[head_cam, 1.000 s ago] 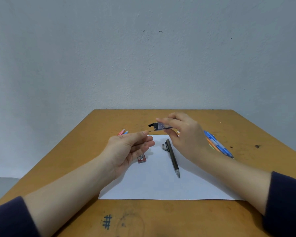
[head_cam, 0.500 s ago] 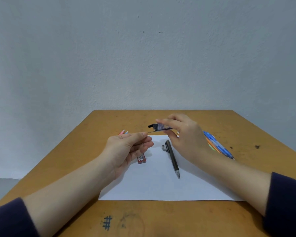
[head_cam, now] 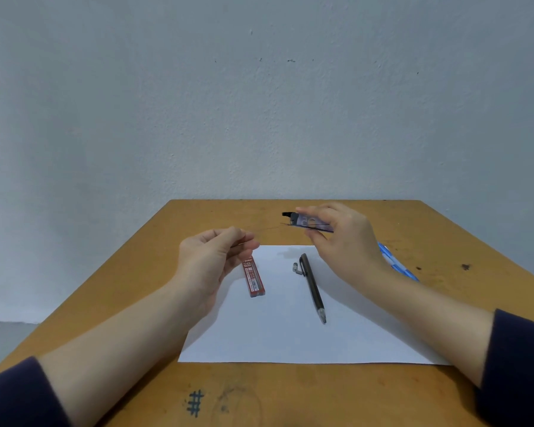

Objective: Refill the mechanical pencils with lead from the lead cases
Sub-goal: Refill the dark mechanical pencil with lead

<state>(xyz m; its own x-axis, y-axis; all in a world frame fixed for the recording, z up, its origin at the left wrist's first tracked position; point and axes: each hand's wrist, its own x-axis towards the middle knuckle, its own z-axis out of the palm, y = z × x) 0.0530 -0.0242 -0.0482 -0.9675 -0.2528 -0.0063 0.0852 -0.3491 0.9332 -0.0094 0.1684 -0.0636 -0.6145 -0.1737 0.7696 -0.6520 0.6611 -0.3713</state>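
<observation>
Two hands: both raised over the wooden table.
Left hand: fingertips pinch a thin lead, faint and blurred.
Red lead case: flat on the white paper.
Small cap: just beside the black mechanical pencil, both on the paper.
Right hand: grips the purple lead case in the air, its black lid open.
Blue pencils: on the table behind the right wrist.

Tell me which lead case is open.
The bluish case the right hand holds, black cap swung out; the red case lies on the paper, untouched.
</observation>
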